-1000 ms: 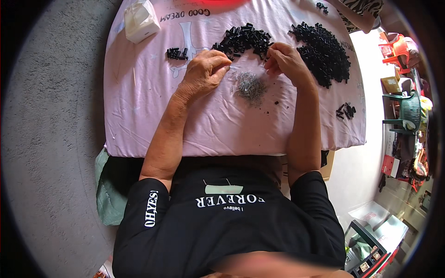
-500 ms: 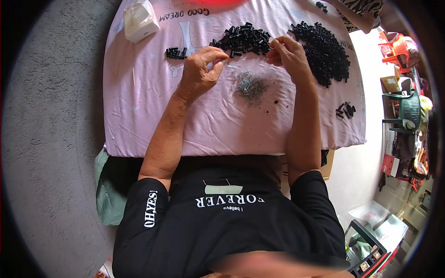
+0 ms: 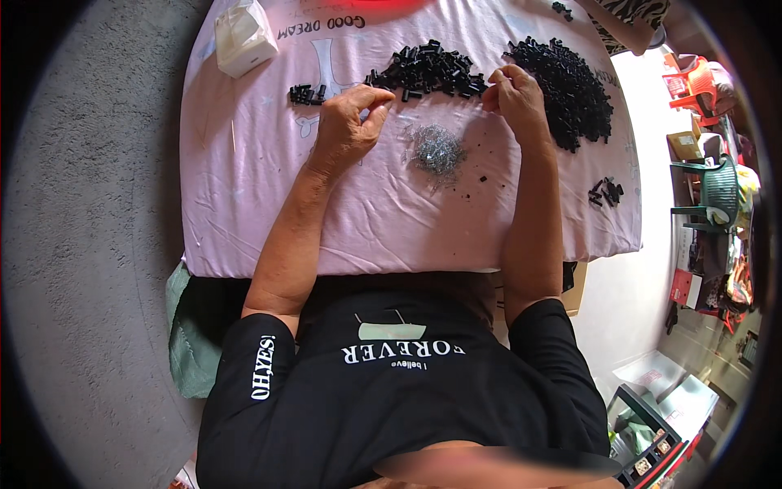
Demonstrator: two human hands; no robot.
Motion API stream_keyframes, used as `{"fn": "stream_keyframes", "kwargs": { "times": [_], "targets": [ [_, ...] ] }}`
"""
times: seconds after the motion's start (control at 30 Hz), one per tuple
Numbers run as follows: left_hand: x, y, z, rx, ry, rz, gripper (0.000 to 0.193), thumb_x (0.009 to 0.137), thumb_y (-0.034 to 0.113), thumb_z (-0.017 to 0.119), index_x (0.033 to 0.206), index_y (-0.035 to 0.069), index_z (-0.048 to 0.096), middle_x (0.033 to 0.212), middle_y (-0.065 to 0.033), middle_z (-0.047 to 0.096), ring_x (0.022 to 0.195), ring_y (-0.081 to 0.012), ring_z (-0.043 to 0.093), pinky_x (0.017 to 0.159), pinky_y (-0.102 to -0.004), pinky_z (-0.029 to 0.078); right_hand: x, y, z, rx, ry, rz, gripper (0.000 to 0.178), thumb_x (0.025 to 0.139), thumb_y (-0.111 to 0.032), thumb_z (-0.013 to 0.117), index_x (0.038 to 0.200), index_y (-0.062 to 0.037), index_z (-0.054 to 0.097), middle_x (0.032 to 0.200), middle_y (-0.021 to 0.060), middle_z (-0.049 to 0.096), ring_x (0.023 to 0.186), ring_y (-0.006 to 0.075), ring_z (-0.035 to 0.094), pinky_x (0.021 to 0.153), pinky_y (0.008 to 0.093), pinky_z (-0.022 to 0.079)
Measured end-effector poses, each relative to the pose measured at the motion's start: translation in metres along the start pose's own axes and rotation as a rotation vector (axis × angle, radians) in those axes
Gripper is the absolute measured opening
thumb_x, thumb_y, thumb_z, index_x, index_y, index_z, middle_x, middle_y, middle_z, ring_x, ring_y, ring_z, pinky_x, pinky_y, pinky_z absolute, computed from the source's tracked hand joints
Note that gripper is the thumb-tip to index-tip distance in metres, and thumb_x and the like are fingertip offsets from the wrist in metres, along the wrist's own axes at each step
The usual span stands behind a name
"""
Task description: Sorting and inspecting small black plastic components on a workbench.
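My left hand (image 3: pixel 355 122) is closed in a pinch above the cloth, near the left end of a heap of small black cylindrical pieces (image 3: pixel 428 69). Whatever its fingertips hold is too small to make out. My right hand (image 3: pixel 517 99) is closed too, its fingers curled between that heap and a larger pile of black pieces (image 3: pixel 570 94) to the right; its fingertips hide what they may hold. Between and nearer than both hands lies a mound of tiny shiny silver metal pieces (image 3: pixel 438 151). A few black pieces (image 3: pixel 306 94) form a small group just beyond my left hand.
A pink printed cloth (image 3: pixel 269 220) covers the table. A white tissue pack (image 3: pixel 244 39) stands at the far left, with a thin stick (image 3: pixel 233 134) nearer. Another small black group (image 3: pixel 606 192) lies at the right. Another person's arm (image 3: pixel 631 33) shows at the far right corner.
My right hand has shifted slightly right and its fingers have drawn in. My left hand has moved slightly left, still pinched.
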State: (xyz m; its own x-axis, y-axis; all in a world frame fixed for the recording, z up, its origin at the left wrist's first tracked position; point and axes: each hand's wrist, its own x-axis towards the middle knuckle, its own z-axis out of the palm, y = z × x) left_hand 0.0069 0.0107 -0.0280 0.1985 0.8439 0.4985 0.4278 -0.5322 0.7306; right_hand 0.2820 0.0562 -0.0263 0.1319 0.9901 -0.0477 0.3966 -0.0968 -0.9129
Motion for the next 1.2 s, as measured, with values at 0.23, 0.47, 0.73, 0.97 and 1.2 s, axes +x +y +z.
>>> {"fn": "stream_keyframes", "kwargs": {
  "times": [0.23,0.47,0.73,0.97,1.2],
  "targets": [
    [-0.001,-0.001,0.000,0.010,0.014,-0.004,0.015,0.084,-0.001,0.064,0.097,0.001,0.072,0.087,-0.0120,0.071,0.074,-0.0203,0.069,0.064,-0.0306,0.053,-0.004,-0.008,0.015,-0.017,-0.011,-0.089,0.017,0.099,-0.016,0.057,0.096,-0.0010,0.065,0.078,0.0065,0.069,0.066,0.0107,0.065,0.063,0.0259,0.055],
    [-0.001,-0.001,0.002,-0.015,0.008,0.002,0.015,0.084,-0.001,0.064,0.097,0.000,0.072,0.087,-0.0122,0.071,0.072,-0.0203,0.068,0.062,-0.0308,0.053,-0.010,-0.005,0.040,0.022,0.045,-0.398,0.012,0.084,-0.010,0.072,0.097,-0.0081,0.070,0.080,0.0062,0.071,0.066,0.0139,0.068,0.065,0.0297,0.054],
    [0.000,-0.002,0.002,0.013,-0.016,0.018,0.014,0.085,0.001,0.065,0.097,0.001,0.071,0.085,-0.0122,0.070,0.070,-0.0213,0.067,0.063,-0.0318,0.053,-0.017,-0.013,0.050,-0.417,0.088,-0.581,0.021,0.078,-0.014,0.077,0.098,-0.0156,0.074,0.100,0.0050,0.066,0.088,0.0256,0.067,0.078,0.0369,0.053],
    [-0.001,-0.002,0.003,0.028,-0.020,0.026,0.013,0.084,0.002,0.066,0.096,0.001,0.071,0.084,-0.0117,0.070,0.069,-0.0221,0.066,0.064,-0.0321,0.053,-0.016,-0.013,0.055,-0.530,0.104,-0.578,0.020,0.078,-0.016,0.075,0.098,-0.0163,0.074,0.107,0.0061,0.063,0.101,0.0274,0.064,0.084,0.0392,0.052],
    [-0.002,0.001,0.001,0.049,-0.081,-0.060,0.015,0.087,-0.001,0.065,0.100,0.000,0.071,0.091,-0.0106,0.072,0.082,-0.0177,0.069,0.073,-0.0283,0.054,-0.013,-0.013,0.059,-0.514,0.099,-0.544,0.017,0.077,-0.016,0.074,0.094,-0.0147,0.073,0.107,0.0065,0.063,0.101,0.0279,0.063,0.086,0.0398,0.051]
  ]
}}
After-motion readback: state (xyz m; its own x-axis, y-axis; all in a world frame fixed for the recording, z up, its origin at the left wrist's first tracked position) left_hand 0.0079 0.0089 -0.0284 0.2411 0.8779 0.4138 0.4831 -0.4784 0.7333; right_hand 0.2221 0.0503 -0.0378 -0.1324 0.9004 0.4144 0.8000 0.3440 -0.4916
